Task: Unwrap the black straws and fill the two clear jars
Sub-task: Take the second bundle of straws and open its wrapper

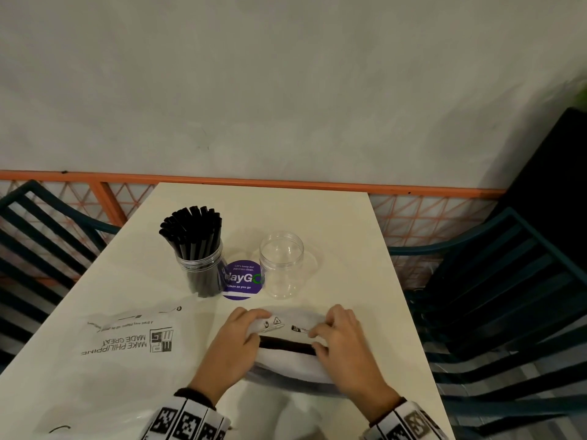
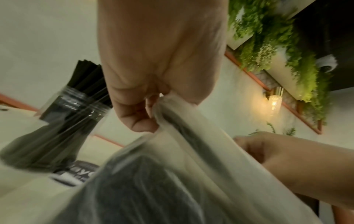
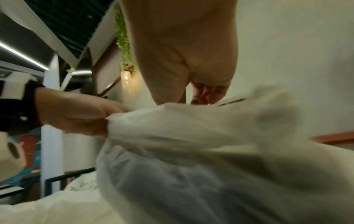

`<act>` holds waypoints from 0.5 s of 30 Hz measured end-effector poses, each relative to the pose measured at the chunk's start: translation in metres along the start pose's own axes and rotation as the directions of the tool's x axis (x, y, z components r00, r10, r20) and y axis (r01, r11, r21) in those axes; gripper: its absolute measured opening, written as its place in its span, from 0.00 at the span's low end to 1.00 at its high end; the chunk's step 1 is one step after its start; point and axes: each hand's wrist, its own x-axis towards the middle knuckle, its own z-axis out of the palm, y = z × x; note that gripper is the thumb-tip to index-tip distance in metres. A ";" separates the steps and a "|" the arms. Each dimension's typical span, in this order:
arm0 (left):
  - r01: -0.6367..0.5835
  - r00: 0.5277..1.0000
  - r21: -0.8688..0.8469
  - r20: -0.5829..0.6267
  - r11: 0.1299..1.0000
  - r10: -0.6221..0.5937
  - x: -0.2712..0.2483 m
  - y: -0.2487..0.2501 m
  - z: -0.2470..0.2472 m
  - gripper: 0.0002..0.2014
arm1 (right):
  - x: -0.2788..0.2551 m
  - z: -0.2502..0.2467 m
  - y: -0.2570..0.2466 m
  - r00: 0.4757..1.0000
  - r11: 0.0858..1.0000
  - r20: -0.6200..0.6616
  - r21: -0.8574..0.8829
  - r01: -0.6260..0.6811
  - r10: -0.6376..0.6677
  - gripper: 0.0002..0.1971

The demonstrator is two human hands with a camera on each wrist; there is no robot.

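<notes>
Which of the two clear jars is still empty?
The clear plastic jar right of the purple round sticker; the other jar, left of it, is packed with black straws.

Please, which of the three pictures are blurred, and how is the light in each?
Head view: sharp, dim even light; print on the wrapper held by the left hand and right hand is readable, and the table edges bow. Left wrist view: wrapper and filled jar smeared; a wall lamp glows. Right wrist view: wrapper heavily blurred, light dim.
</notes>
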 end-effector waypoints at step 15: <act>-0.394 0.917 0.041 -0.053 0.918 0.396 -0.001 0.050 0.000 0.21 | 0.040 -0.001 -0.036 0.915 0.967 0.326 0.165 0.194 -0.239 0.14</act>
